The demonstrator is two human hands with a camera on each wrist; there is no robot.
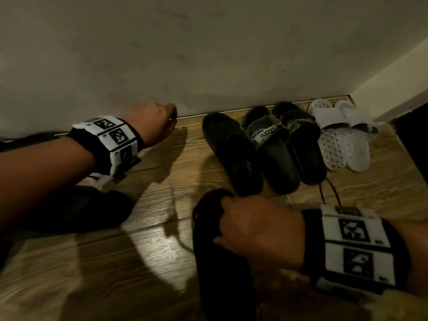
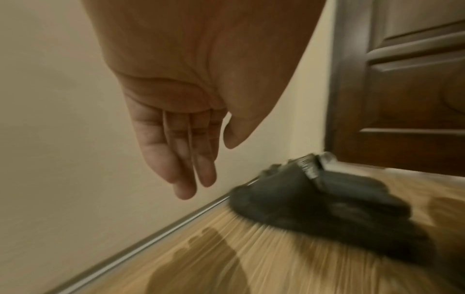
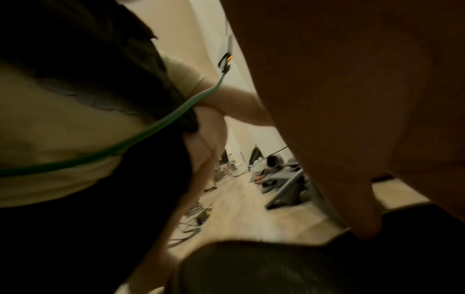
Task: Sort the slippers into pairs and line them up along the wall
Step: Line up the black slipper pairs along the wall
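Right hand [image 1: 259, 230] is gripping a black slipper [image 1: 222, 262] | left hand [image 2: 176, 139] is hanging spread, empty, near the wall [image 1: 208, 54] | three slippers pairs-side lining the floor's [image 1: 150, 251] wall edge

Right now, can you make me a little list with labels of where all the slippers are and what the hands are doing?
white pair: white slippers, side by side at the wall, far right
black slide pair: black slides, left of the white pair
single dark slipper: closed dark slipper, left of the slides
held slipper: dark slipper, gripped by the right hand
left hand: left hand, fingers straight, holding nothing, near the wall
floor: wooden floor
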